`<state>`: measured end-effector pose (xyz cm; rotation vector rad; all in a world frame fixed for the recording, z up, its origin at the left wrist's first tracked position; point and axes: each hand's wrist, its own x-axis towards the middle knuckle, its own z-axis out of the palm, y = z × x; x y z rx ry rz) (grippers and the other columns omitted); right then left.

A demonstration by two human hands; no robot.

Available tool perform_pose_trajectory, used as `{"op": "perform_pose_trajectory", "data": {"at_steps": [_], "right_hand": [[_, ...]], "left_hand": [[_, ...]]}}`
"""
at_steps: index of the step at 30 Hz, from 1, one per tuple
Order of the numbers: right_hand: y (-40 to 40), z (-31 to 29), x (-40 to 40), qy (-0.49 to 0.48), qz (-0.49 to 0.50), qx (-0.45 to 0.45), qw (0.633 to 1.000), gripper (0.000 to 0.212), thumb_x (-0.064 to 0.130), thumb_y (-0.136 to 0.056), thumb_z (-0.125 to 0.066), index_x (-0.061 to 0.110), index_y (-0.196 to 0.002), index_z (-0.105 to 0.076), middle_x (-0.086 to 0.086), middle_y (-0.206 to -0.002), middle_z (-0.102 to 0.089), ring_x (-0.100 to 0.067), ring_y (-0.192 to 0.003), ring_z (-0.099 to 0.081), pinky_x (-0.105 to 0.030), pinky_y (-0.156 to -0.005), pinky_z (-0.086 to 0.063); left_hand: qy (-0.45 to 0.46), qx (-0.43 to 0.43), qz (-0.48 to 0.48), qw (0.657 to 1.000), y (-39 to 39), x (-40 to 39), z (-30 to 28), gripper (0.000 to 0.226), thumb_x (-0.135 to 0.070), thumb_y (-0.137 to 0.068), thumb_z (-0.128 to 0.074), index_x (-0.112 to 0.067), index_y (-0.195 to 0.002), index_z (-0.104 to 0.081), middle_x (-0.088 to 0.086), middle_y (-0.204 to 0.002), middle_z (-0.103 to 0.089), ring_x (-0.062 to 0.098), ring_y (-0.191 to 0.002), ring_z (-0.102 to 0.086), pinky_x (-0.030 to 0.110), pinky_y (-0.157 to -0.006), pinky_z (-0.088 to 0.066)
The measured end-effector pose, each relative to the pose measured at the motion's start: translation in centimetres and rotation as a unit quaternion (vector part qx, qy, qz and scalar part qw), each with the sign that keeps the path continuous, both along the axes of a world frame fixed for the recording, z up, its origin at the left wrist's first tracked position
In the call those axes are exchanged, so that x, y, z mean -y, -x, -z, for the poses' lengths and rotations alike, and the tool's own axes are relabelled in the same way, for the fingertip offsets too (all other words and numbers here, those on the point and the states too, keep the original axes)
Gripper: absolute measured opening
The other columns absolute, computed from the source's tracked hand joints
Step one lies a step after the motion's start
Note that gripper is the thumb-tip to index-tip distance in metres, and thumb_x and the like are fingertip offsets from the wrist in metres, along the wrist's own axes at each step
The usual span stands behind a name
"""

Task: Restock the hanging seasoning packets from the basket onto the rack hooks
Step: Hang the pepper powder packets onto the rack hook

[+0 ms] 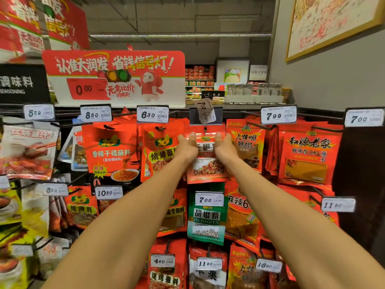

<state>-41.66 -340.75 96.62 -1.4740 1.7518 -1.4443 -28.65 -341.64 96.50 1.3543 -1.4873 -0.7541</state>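
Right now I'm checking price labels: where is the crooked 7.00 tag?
In the head view, the crooked 7.00 tag hangs tilted at top centre of the rack, between the 6.30 tag and 7.99 tag, just above both hands.

Rack hooks (205, 128) crowded: red seasoning packets (308, 157) hanging, price tags (152, 114) clipped.

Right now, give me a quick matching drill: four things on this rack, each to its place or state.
Things:
1. red chilli packet
2. green pepper-powder packet
3. crooked white 7.00 price tag
4. red-and-white promo sign

Places/states:
A. top of the rack
B. held between left hand and right hand
C. twisted above the held packet
D. hangs directly below the held packet

Pairs: 1-B, 2-D, 3-C, 4-A
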Motion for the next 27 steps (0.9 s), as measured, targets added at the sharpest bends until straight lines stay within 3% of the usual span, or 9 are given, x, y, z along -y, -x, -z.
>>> {"op": "perform_pose_trajectory", "data": {"at_steps": [2, 4, 6, 8, 10, 13, 17, 23, 27], "right_hand": [[0.5, 0.4, -1.1, 0.007, 0.001, 0.022, 1.0, 0.061, 0.054, -0.106, -0.024, 0.016, -0.154, -0.03, -0.011, -0.148, -0.05, -0.034, -0.135, -0.047, -0.046, -0.11, -0.039], [1.2, 0.9, -2.6, 0.052, 0.024, 0.022, 0.998, 0.05, 0.05, -0.107, -0.028, 0.017, -0.139, -0.049, -0.002, -0.122, -0.063, -0.026, -0.117, -0.058, -0.037, -0.091, -0.045], [2.0, 1.4, -4.6, 0.128, 0.059, 0.02, 0.99, 0.03, 0.041, -0.106, -0.039, 0.023, -0.114, -0.061, 0.016, -0.096, -0.061, -0.013, -0.097, -0.061, -0.027, -0.072, -0.041], [2.6, 1.9, -6.8, 0.181, 0.077, 0.036, 0.98, 0.019, 0.033, -0.101, -0.049, 0.025, -0.096, -0.066, 0.023, -0.087, -0.061, -0.003, -0.086, -0.059, -0.027, -0.072, -0.042], [3.1, 2.9, -8.6, 0.191, 0.057, 0.074, 0.977, 0.019, 0.026, -0.097, -0.055, 0.023, -0.085, -0.069, 0.01, -0.078, -0.07, -0.01, -0.075, -0.065, -0.032, -0.071, -0.05], [3.5, 5.2, -11.2, 0.16, -0.031, 0.18, 0.97, 0.022, 0.01, -0.096, -0.055, 0.014, -0.079, -0.068, -0.002, -0.059, -0.068, -0.014, -0.047, -0.059, -0.023, -0.044, -0.047], [3.0, 10.4, -13.3, 0.064, -0.086, 0.248, 0.963, 0.026, 0.004, -0.098, -0.049, 0.008, -0.076, -0.062, -0.005, -0.052, -0.063, -0.014, -0.036, -0.054, -0.018, -0.035, -0.039], [1.4, 22.6, -14.8, -0.128, -0.078, 0.261, 0.954, 0.028, 0.004, -0.099, -0.048, 0.005, -0.075, -0.061, -0.009, -0.051, -0.061, -0.015, -0.035, -0.054, -0.021, -0.034, -0.039], [0.4, 32.4, -16.6, -0.268, -0.053, 0.244, 0.93, 0.03, 0.009, -0.101, -0.048, 0.006, -0.073, -0.061, -0.011, -0.053, -0.061, -0.019, -0.036, -0.052, -0.021, -0.037, -0.037]], "left_hand": [[0.018, 0.003, 0.01, 1.0, -0.5, -0.6, 0.3, 0.06, -0.053, -0.106, -0.031, -0.013, -0.15, -0.03, 0.014, -0.145, -0.052, 0.036, -0.133, -0.05, 0.05, -0.111, -0.041], [0.044, -0.005, 0.021, 0.999, -1.1, -1.3, 0.8, 0.046, -0.044, -0.107, -0.039, -0.015, -0.142, -0.044, 0.007, -0.139, -0.058, 0.031, -0.131, -0.052, 0.044, -0.11, -0.041], [0.079, -0.024, 0.036, 0.996, -2.0, -2.6, 1.5, 0.032, -0.04, -0.106, -0.044, -0.024, -0.131, -0.054, -0.012, -0.118, -0.063, 0.019, -0.12, -0.058, 0.036, -0.099, -0.046], [0.113, -0.037, 0.034, 0.992, -3.1, -4.5, 2.2, 0.036, -0.038, -0.104, -0.048, -0.024, -0.135, -0.057, -0.022, -0.111, -0.057, 0.005, -0.106, -0.058, 0.025, -0.085, -0.044], [0.139, -0.056, 0.041, 0.988, -4.1, -6.5, 3.3, 0.033, -0.033, -0.102, -0.052, -0.02, -0.13, -0.063, -0.014, -0.12, -0.064, 0.004, -0.107, -0.061, 0.024, -0.089, -0.047], [0.138, -0.104, 0.049, 0.984, -5.8, -9.2, 5.8, 0.019, -0.027, -0.098, -0.056, -0.029, -0.107, -0.073, -0.007, -0.108, -0.073, 0.011, -0.105, -0.067, 0.029, -0.09, -0.053], [0.012, -0.224, 0.079, 0.971, -7.3, -11.8, 10.6, 0.022, -0.023, -0.095, -0.057, -0.023, -0.083, -0.076, 0.001, -0.083, -0.079, 0.012, -0.07, -0.074, 0.019, -0.059, -0.057], [-0.206, -0.263, 0.028, 0.942, -9.1, -14.0, 22.6, 0.021, -0.014, -0.101, -0.051, -0.01, -0.094, -0.071, 0.008, -0.083, -0.076, 0.014, -0.061, -0.068, 0.025, -0.056, -0.054], [-0.347, -0.285, -0.003, 0.893, -10.2, -16.6, 31.2, 0.036, -0.012, -0.1, -0.045, -0.018, -0.075, -0.071, 0.003, -0.077, -0.058, 0.014, -0.06, -0.048, 0.02, -0.05, -0.036]]}}
